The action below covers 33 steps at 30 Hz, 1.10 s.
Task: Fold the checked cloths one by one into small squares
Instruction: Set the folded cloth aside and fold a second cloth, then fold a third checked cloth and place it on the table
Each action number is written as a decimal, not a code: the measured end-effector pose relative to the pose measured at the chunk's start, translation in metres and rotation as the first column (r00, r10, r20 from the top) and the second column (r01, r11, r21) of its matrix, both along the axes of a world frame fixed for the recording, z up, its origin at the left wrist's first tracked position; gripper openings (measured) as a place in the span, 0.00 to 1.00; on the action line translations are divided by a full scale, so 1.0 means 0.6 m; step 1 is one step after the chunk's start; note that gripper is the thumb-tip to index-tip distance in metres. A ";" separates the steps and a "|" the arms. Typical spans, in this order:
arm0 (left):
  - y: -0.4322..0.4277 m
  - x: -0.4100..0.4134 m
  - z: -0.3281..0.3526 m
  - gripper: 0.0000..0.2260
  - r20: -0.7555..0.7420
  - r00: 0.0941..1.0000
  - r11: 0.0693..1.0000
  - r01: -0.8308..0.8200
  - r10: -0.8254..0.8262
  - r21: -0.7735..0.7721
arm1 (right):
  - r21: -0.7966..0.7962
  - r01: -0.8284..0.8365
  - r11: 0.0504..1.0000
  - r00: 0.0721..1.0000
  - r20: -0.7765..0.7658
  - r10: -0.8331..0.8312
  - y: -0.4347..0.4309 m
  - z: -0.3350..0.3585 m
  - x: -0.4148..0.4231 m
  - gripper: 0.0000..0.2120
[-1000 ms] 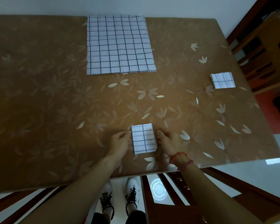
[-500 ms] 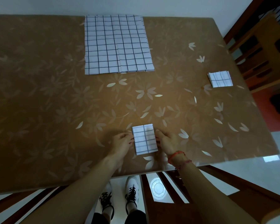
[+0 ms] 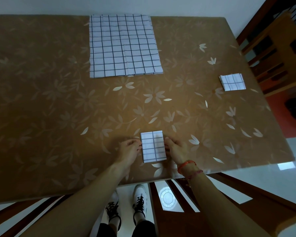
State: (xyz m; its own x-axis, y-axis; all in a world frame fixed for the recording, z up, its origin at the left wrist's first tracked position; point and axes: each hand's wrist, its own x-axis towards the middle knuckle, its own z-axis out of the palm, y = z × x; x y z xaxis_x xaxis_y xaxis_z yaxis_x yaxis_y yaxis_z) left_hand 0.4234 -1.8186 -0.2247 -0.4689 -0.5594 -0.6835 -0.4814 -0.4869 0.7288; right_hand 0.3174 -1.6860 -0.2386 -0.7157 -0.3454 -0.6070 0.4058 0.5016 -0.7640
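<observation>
A white checked cloth folded into a narrow rectangle (image 3: 153, 146) lies near the table's front edge. My left hand (image 3: 129, 149) rests at its left side with fingertips touching the edge. My right hand (image 3: 175, 148), a red string on its wrist, touches the cloth's right edge. Whether the fingers pinch the cloth I cannot tell. A stack of large unfolded checked cloths (image 3: 124, 46) lies flat at the far middle of the table. One small folded square (image 3: 232, 82) sits near the right edge.
The brown glass-topped table (image 3: 58, 108) has a pale flower pattern. Wooden chairs (image 3: 277, 53) stand beyond its right edge. Under the front edge show wooden rails, my white shoes (image 3: 126, 202) and the tiled floor.
Both hands stay at the sides of the folded cloth. The view has shifted slightly; nothing on the table has moved.
</observation>
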 end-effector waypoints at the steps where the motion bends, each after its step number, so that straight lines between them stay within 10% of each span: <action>1: -0.001 0.000 0.001 0.05 0.001 1.000 1.000 0.010 -0.010 -0.007 | 0.008 -0.004 1.000 1.000 0.003 0.004 0.001 0.002 0.000 0.08; 8: -0.011 0.008 0.029 0.08 0.002 0.984 0.971 0.174 -0.176 -0.162 | 0.097 -0.064 0.993 0.990 -0.116 0.075 0.007 0.022 -0.013 0.11; 12: -0.037 0.015 0.066 0.07 0.032 0.965 0.906 0.256 -0.260 -0.336 | 0.237 -0.192 0.952 0.976 -0.058 0.211 0.006 0.039 -0.015 0.40; 15: -0.066 0.027 0.091 0.14 0.095 0.933 0.824 0.351 -0.346 -0.446 | 0.251 -0.272 0.929 0.898 -0.282 0.339 -0.030 0.082 -0.020 0.26; 21: -0.138 0.055 0.137 0.17 0.263 0.859 0.470 0.469 -0.439 -0.747 | 0.382 -0.374 0.845 0.705 -0.475 0.527 -0.101 0.146 -0.017 0.26; 33: -0.275 0.117 0.216 0.39 0.669 0.705 0.020 0.692 -0.238 -0.722 | 0.639 -0.317 0.701 0.315 -0.626 0.713 -0.219 0.232 -0.007 0.30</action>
